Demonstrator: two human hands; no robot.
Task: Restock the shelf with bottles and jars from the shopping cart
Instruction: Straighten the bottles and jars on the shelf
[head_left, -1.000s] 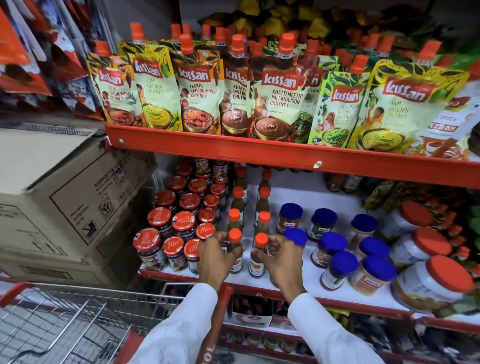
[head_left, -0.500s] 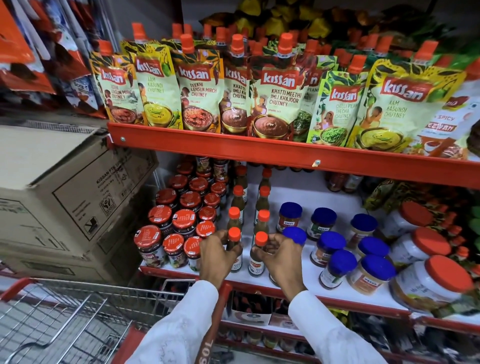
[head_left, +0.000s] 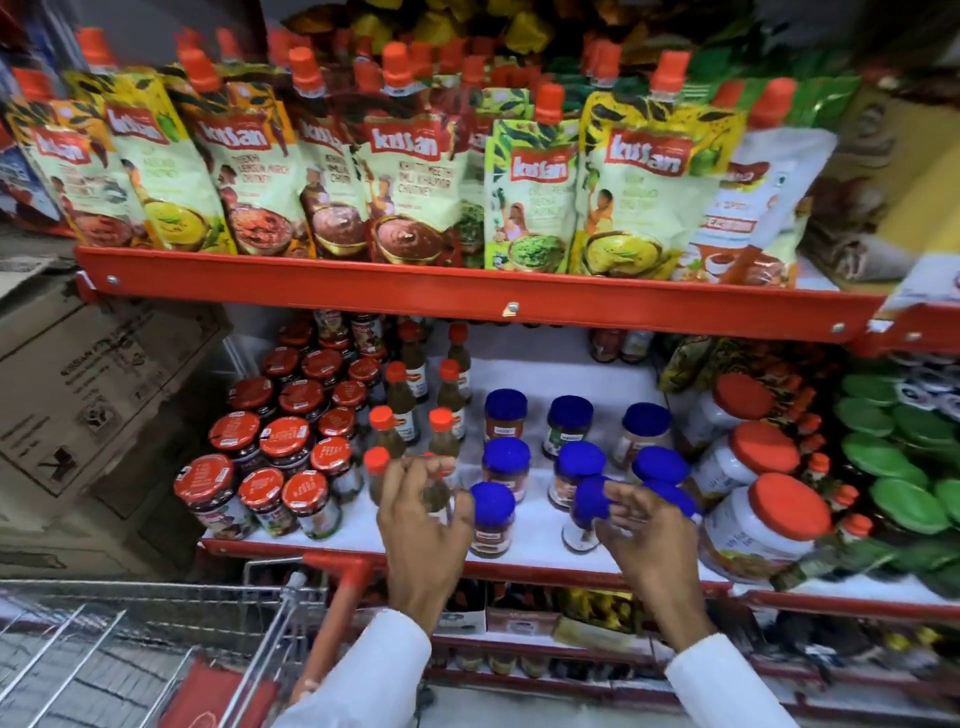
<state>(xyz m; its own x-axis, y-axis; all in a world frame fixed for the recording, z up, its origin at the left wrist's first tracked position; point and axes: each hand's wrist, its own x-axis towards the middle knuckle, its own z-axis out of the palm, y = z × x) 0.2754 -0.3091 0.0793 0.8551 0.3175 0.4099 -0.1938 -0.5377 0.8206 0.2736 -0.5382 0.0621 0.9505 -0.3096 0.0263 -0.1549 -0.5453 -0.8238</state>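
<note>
Both hands are up at the front edge of the white shelf (head_left: 524, 525). The left hand (head_left: 423, 525) has its fingers curled loosely around a small dark sauce bottle (head_left: 439, 493) with an orange cap; whether they actually touch it or just hover I can't tell, the frame's blurry. That bottle stands upright, long axis vertical, cap up, at the near end of two rows of the same bottles running back into the shelf. The right hand (head_left: 649, 540) is half spread, fingertips at a blue-capped jar (head_left: 584, 512), also upright, near the front, just left of a big white tub with an orange lid (head_left: 769, 525). Red-lidded jars (head_left: 260, 457) fill the left side.

The shelf has a red metal lip, and another red shelf above is packed with Kissan chutney pouches (head_left: 410, 171). Cardboard boxes (head_left: 93, 384) sit stacked at far left. The wire shopping cart (head_left: 156, 639) with its red handle is at bottom left, right below the hands.
</note>
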